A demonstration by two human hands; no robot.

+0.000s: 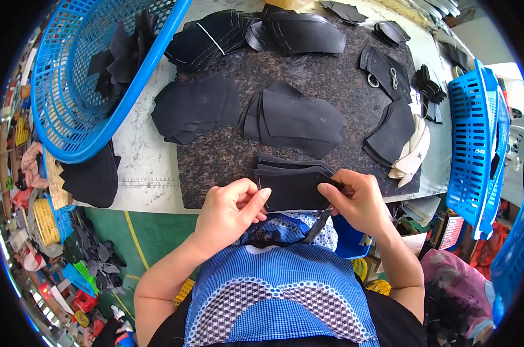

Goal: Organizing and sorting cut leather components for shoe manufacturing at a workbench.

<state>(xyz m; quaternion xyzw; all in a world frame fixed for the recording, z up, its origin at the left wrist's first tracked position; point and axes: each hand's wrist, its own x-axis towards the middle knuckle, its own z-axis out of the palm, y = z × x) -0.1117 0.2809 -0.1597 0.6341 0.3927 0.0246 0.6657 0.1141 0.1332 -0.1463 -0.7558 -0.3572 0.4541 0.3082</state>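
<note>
Between my hands, at the front edge of the table, is a stack of black leather pieces, its layers fanned out at the far side. My right hand grips the stack's right end, thumb on top and fingers beneath. At the left end my left hand is closed, thumb pressed toward the curled fingers on the stack's edge. Just beyond lie two more piles of flat black pieces, a middle pile and a left pile.
A dark speckled slab covers much of the white table. Shiny black pieces lie at the back. At right are scissors, a curved black pile and a cream cloth. Blue baskets stand left and right.
</note>
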